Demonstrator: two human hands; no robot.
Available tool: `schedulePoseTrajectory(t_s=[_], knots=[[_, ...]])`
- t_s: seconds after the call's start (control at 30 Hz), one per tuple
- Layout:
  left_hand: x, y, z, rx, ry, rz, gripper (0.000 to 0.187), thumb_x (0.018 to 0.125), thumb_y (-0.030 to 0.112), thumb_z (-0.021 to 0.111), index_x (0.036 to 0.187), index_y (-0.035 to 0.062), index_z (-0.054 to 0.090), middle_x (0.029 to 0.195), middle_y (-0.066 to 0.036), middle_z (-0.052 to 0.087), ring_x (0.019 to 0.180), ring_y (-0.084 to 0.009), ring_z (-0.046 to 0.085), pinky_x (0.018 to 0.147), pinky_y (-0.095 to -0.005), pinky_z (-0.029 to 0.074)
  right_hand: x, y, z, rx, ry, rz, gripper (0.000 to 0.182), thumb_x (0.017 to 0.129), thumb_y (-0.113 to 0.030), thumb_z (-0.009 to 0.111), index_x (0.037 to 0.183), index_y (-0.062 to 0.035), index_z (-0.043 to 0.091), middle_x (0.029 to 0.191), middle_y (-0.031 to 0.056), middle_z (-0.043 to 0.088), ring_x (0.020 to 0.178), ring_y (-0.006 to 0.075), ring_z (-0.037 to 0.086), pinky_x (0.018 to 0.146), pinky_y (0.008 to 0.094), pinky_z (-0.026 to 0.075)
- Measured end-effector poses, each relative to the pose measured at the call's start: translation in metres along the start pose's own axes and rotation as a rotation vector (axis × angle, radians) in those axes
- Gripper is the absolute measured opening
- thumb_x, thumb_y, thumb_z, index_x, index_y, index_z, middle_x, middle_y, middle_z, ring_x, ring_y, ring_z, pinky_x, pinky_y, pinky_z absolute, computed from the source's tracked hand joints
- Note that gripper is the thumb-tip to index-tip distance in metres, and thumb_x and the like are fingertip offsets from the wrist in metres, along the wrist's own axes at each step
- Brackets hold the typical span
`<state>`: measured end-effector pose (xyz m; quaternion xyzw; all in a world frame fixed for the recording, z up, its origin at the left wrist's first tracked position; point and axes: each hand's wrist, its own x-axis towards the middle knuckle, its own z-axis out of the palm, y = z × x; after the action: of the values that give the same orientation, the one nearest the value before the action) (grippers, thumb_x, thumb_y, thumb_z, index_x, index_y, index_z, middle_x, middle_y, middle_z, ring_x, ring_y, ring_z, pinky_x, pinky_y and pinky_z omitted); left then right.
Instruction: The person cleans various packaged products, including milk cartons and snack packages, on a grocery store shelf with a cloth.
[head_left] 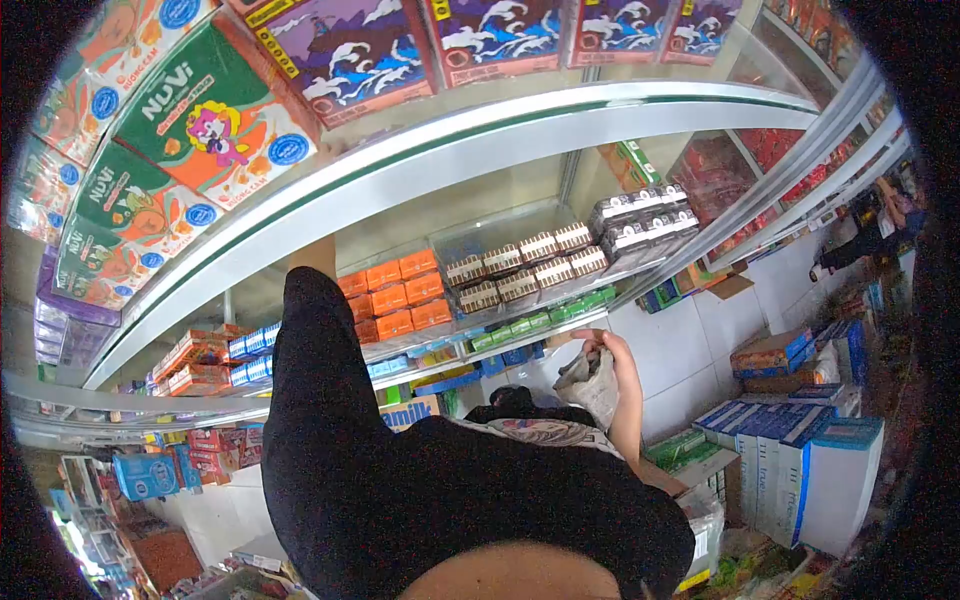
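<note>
The right hand (612, 352) is closed around a crumpled grey cloth (590, 382), fingers curled over its top so the bundle hangs down below the fist. It is held up near the front edge of the glass shelf (520, 335), just under the row of small green boxes (545, 315), with the forearm rising from the lower right. The cloth's long axis runs roughly up and down, from the fingers toward the person's chest.

The left arm, in a black sleeve (310, 350), reaches up and away on the left side toward the same shelf. The left hand itself is hidden past the end of the sleeve, behind the shelf rail, so whether it is open or gripping anything cannot be told. It ends just left of the stack of orange boxes (395, 295).

To the right of those boxes, on the same shelf, stand rows of brown-and-white packs (520, 268), and further right darker packs (640, 215). The cloth lies below and to the right of these goods, so the right hand is the nearer one to the shelf edge and the green boxes; the left is nearer the orange stack.

Overhead, large drink cartons (200, 110) line the upper shelf. Blue-and-white cartons (790, 450) stand on the floor at the right.
</note>
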<state>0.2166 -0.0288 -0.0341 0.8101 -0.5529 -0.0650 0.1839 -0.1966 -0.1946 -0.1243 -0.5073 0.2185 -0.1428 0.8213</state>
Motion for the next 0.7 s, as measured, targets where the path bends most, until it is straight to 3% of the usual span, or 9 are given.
schedulePoseTrajectory(t_s=[0.1,0.23,0.3,0.37,0.5,0.57,0.63,0.67,0.7], knots=[[-0.004,-0.028,0.006,-0.025,-0.039,-0.092,0.051,0.058,0.023,0.061,0.100,0.0022,0.041,0.091,-0.014,0.050,0.082,-0.0227,0.048,0.071,-0.0309,0.038,0.001,0.001,0.010,0.104,0.104,0.051,0.040,0.074,-0.031,0.039,0.084,0.0046,0.053,0.061,0.0039,0.049,0.057,0.0106,0.044,0.054,0.0199,0.033],[0.003,-0.056,0.013,-0.042,-0.054,-0.169,0.051,0.059,0.023,0.061,0.100,0.0023,0.040,0.091,-0.014,0.050,0.083,-0.0230,0.048,0.071,-0.0309,0.037,0.012,-0.004,0.009,-0.079,-0.096,0.004,0.038,0.074,-0.030,0.039,0.085,0.0033,0.053,0.063,0.0049,0.050,0.059,0.0113,0.044,0.058,0.0196,0.034],[0.021,-0.092,0.008,-0.059,-0.075,-0.217,0.051,0.059,0.023,0.060,0.101,0.0024,0.040,0.091,-0.015,0.050,0.083,-0.0231,0.048,0.072,-0.0309,0.037,0.014,0.000,0.015,0.008,-0.024,0.065,0.037,0.073,-0.031,0.041,0.085,0.0019,0.054,0.061,0.0049,0.049,0.061,0.0114,0.044,0.061,0.0193,0.033],[0.014,-0.088,0.006,-0.050,-0.051,-0.248,0.051,0.059,0.023,0.060,0.101,0.0025,0.040,0.092,-0.015,0.050,0.084,-0.0232,0.047,0.072,-0.0309,0.037,0.021,0.001,0.011,-0.067,-0.185,0.005,0.033,0.073,-0.027,0.041,0.085,0.0014,0.054,0.067,0.0056,0.052,0.064,0.0119,0.045,0.063,0.0201,0.033],[-0.002,-0.093,0.012,-0.039,-0.029,-0.366,0.051,0.059,0.023,0.060,0.101,0.0026,0.040,0.092,-0.015,0.049,0.084,-0.0235,0.047,0.072,-0.0310,0.037,0.024,0.007,0.015,-0.067,-0.213,0.057,0.032,0.073,-0.026,0.041,0.084,0.0017,0.054,0.073,0.0058,0.054,0.066,0.0119,0.046,0.065,0.0202,0.033],[0.005,-0.134,0.043,-0.004,-0.029,-0.205,0.052,0.062,0.027,0.058,0.104,0.0036,0.037,0.097,-0.015,0.045,0.091,-0.0267,0.043,0.078,-0.0330,0.034,0.027,0.019,0.015,-0.084,-0.155,0.079,0.041,0.073,-0.033,0.039,0.086,0.0036,0.052,0.063,0.0047,0.051,0.060,0.0100,0.045,0.060,0.0192,0.033],[0.025,-0.207,0.083,0.548,0.044,-0.007,0.056,0.063,0.033,0.056,0.107,0.0059,0.034,0.105,-0.018,0.038,0.097,-0.0313,0.037,0.082,-0.0366,0.031,0.031,0.029,0.017,-0.150,-0.131,-0.078,0.041,0.074,-0.033,0.038,0.087,0.0028,0.053,0.069,0.0059,0.053,0.061,0.0102,0.045,0.061,0.0201,0.033],[0.040,-0.194,0.062,0.577,0.067,0.016,0.056,0.063,0.033,0.056,0.107,0.0059,0.034,0.105,-0.018,0.038,0.097,-0.0313,0.037,0.082,-0.0366,0.031,0.030,0.027,0.015,-0.148,-0.138,-0.037,0.040,0.074,-0.032,0.038,0.087,0.0026,0.053,0.072,0.0064,0.054,0.061,0.0105,0.046,0.061,0.0208,0.034],[0.037,-0.165,0.054,0.400,-0.005,-0.125,0.059,0.063,0.035,0.055,0.110,0.0074,0.032,0.110,-0.019,0.032,0.100,-0.0333,0.033,0.084,-0.0383,0.028,0.029,0.024,0.011,-0.159,-0.146,0.024,0.040,0.074,-0.032,0.038,0.086,0.0023,0.053,0.075,0.0069,0.055,0.062,0.0108,0.046,0.062,0.0214,0.034]])
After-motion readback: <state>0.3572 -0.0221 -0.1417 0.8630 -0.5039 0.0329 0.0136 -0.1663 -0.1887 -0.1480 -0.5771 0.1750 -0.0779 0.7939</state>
